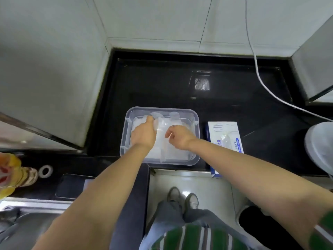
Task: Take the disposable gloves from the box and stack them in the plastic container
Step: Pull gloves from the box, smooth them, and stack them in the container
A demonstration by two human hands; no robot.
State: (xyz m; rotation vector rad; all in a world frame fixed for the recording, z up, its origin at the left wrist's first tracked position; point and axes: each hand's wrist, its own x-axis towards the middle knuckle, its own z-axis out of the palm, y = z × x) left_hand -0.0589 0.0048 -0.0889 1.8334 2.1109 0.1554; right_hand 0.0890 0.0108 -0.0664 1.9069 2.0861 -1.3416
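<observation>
Black counter (153, 83), tiled walls (153, 18), w/ container (197, 127); L hand (144, 132) & R hand (181, 137) both grip gloves (161, 123).

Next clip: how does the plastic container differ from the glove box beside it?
The plastic container is clear with rounded corners; the glove box is white card with blue print. The container is open-topped, with loose gloves, the left hand and the right hand inside; the box is untouched, a translucent glove showing at its opening. The container looks wider. Both sit on the black counter.
</observation>
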